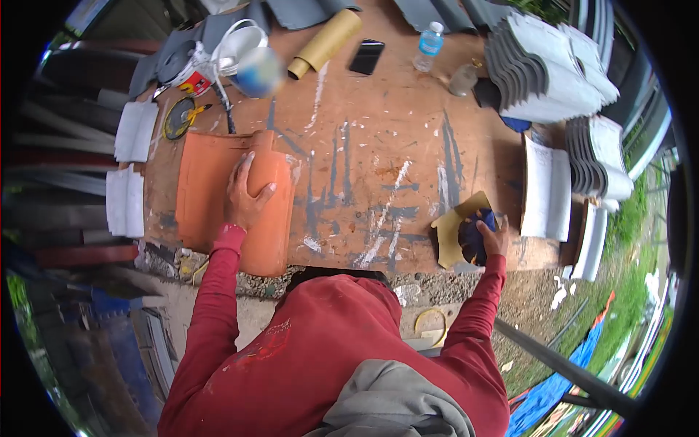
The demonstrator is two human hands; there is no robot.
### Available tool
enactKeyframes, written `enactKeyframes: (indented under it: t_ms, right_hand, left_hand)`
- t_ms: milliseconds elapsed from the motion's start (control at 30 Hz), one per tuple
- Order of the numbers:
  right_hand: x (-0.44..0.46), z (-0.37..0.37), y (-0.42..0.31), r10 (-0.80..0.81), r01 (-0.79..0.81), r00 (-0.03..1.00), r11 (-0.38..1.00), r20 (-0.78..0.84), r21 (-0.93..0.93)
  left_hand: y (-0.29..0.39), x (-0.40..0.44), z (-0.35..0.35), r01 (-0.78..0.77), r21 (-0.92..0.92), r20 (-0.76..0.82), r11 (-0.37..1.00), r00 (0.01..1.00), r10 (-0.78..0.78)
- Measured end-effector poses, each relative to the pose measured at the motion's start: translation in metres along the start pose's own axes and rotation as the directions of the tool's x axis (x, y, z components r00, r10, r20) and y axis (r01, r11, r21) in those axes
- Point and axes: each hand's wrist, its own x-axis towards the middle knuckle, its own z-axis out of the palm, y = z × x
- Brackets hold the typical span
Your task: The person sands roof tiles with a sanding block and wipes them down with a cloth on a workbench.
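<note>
An orange roof tile (263,237) lies on the left of the table, its raised curve to the right. My left hand (249,191) rests on top of it, fingers spread and thumb apart. On the right, near the table's front edge, my right hand (494,236) is closed on a dark blue round pad (472,239) with a ragged edge; its exact kind is unclear. A tan sheet (448,240), which looks like sandpaper, lies partly under the pad with one corner raised.
Stacked grey-white tiles (542,69) stand at the back right, with more tiles (545,189) along the right edge. A paint bucket (191,69), a paper roll (328,42), a phone (367,57) and a water bottle (429,47) line the far side. A yellow-handled tool (191,115) lies behind the orange tile.
</note>
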Motion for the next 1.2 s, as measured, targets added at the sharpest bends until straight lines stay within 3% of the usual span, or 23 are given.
enactKeyframes:
  t_ms: [33, 67, 133, 200, 267, 333, 400, 533, 633, 667, 733, 767, 833, 867, 933, 967, 1000, 1033, 1067, 1100, 1133, 1167, 1200]
  right_hand:
    - [0.012, 0.005, 0.012, -0.016, 0.019, 0.991, 1.000, 0.134, -0.021]
    - [0.018, 0.009, 0.007, -0.049, 0.051, 0.986, 0.999, 0.162, -0.008]
    - [0.024, 0.005, -0.004, 0.001, 0.030, 0.988, 0.980, 0.155, -0.195]
    - [0.013, -0.004, -0.047, 0.068, -0.069, 0.973, 0.998, 0.220, -0.006]
    - [0.008, -0.001, -0.071, -0.107, 0.106, 0.974, 0.994, 0.198, 0.014]
    - [-0.008, 0.004, -0.111, -0.229, 0.161, 0.955, 0.935, 0.188, 0.317]
    - [-0.030, -0.001, -0.167, -0.267, 0.096, 0.921, 0.862, 0.284, 0.498]
    - [-0.071, -0.004, -0.271, -0.299, 0.041, 0.912, 0.749, 0.281, 0.662]
    - [-0.098, -0.003, -0.330, -0.501, 0.065, 0.812, 0.589, 0.301, 0.806]
    - [-0.109, 0.004, -0.347, -0.510, -0.025, 0.808, 0.469, 0.294, 0.883]
    - [-0.138, 0.010, -0.391, -0.595, -0.170, 0.737, 0.297, 0.321, 0.940]
    - [-0.147, 0.023, -0.403, -0.665, -0.213, 0.676, 0.236, 0.318, 0.948]
    - [-0.184, 0.051, -0.439, -0.651, -0.216, 0.695, 0.217, 0.306, 0.952]
    - [-0.207, 0.068, -0.458, -0.636, -0.229, 0.712, 0.193, 0.299, 0.954]
    - [-0.255, 0.109, -0.505, -0.665, -0.343, 0.633, 0.218, 0.397, 0.914]
    - [-0.279, 0.127, -0.524, -0.625, -0.457, 0.568, 0.301, 0.535, 0.837]
    - [-0.302, 0.152, -0.538, -0.550, -0.482, 0.573, 0.373, 0.607, 0.793]
    - [-0.334, 0.174, -0.571, -0.574, -0.463, 0.564, 0.376, 0.594, 0.803]
    - [-0.358, 0.196, -0.596, -0.498, -0.524, 0.588, 0.365, 0.637, 0.769]
    - [-0.365, 0.217, -0.607, -0.549, -0.539, 0.474, 0.437, 0.688, 0.720]
    - [-0.374, 0.234, -0.618, -0.538, -0.566, 0.423, 0.471, 0.729, 0.677]
    - [-0.384, 0.248, -0.629, -0.515, -0.500, 0.453, 0.529, 0.728, 0.686]
    - [-0.393, 0.257, -0.635, -0.493, -0.431, 0.486, 0.583, 0.722, 0.689]
  left_hand:
    - [0.001, 0.000, -0.001, 0.028, 0.018, -0.025, 0.999, 0.999, -0.028]
    - [0.001, 0.001, -0.001, 0.013, 0.014, -0.021, 1.000, 1.000, -0.013]
    - [0.001, 0.002, -0.003, 0.035, 0.034, -0.033, 0.999, 0.999, -0.033]
    - [0.003, -0.001, -0.003, 0.025, 0.027, -0.009, 0.999, 1.000, -0.025]
    - [0.009, -0.004, -0.007, 0.063, 0.046, -0.016, 0.997, 0.998, -0.063]
    - [-0.002, -0.006, -0.002, 0.003, 0.033, -0.051, 0.999, 0.999, -0.002]
    - [0.013, -0.007, -0.012, 0.108, 0.029, -0.009, 0.994, 0.994, -0.107]
    - [0.008, -0.015, -0.008, 0.091, 0.021, -0.070, 0.996, 0.994, -0.089]
    - [-0.005, -0.024, -0.011, -0.107, -0.145, -0.217, 0.984, 0.973, 0.074]
    - [-0.005, -0.030, -0.013, -0.110, -0.147, -0.220, 0.983, 0.973, 0.076]
    - [0.002, -0.046, -0.026, -0.049, -0.435, -0.178, 0.899, 0.984, -0.032]
    - [0.003, -0.052, -0.038, -0.052, -0.444, -0.172, 0.895, 0.985, -0.029]
    - [-0.005, -0.066, -0.072, 0.014, -0.751, -0.072, 0.660, 0.992, -0.103]
    - [-0.022, -0.071, -0.089, 0.025, -0.761, -0.058, 0.648, 0.993, -0.106]
    - [-0.065, -0.074, -0.128, -0.293, -0.575, -0.281, 0.764, 0.948, 0.152]
    - [-0.089, -0.076, -0.151, -0.360, -0.594, -0.312, 0.719, 0.927, 0.207]
    - [-0.113, -0.087, -0.168, -0.334, -0.630, -0.292, 0.701, 0.938, 0.185]
    - [-0.138, -0.094, -0.185, -0.227, -0.719, -0.202, 0.657, 0.973, 0.115]
    - [-0.161, -0.097, -0.198, -0.167, -0.766, -0.153, 0.621, 0.985, 0.076]
    - [-0.184, -0.100, -0.211, -0.105, -0.807, -0.102, 0.582, 0.994, 0.037]
    - [-0.207, -0.103, -0.223, -0.061, -0.765, -0.103, 0.641, 0.994, -0.028]
    - [-0.227, -0.106, -0.233, -0.015, -0.715, -0.100, 0.699, 0.992, -0.081]
    - [-0.241, -0.109, -0.238, 0.055, -0.848, -0.070, 0.527, 0.974, -0.215]
